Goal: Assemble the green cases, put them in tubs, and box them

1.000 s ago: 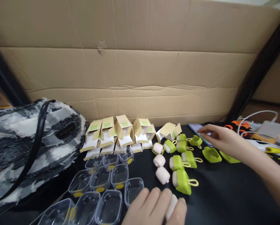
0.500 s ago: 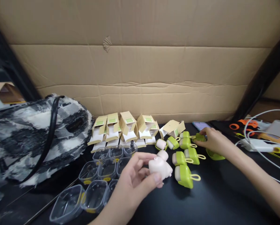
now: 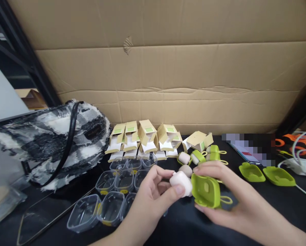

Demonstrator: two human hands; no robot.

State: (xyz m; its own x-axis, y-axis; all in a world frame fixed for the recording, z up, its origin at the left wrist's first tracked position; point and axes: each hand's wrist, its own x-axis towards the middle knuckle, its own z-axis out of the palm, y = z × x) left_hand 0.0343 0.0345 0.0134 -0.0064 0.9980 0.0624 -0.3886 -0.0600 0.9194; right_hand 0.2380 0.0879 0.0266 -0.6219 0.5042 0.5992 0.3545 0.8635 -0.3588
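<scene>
My left hand (image 3: 153, 198) pinches a small pale pink rounded case (image 3: 180, 181) between thumb and fingers, above the black table. My right hand (image 3: 224, 194) grips a lime green silicone cover (image 3: 206, 191) with a loop, held right next to the pink case and touching it. Behind the hands lie more pink cases (image 3: 185, 158) and green-covered ones (image 3: 214, 153). Two empty green covers (image 3: 252, 172) lie to the right.
Several clear plastic trays (image 3: 109, 205) sit at the front left, folded kraft boxes (image 3: 145, 138) behind them. A black-and-white fuzzy bag (image 3: 55, 140) lies at the left. A phone (image 3: 247, 153) and white cables (image 3: 301, 153) are at the right. A cardboard wall (image 3: 168, 68) closes the back.
My right hand picked up a green cover from the back and brought it to the pink case in my left hand. The left hand lifted the case slightly; the view shifted left.
</scene>
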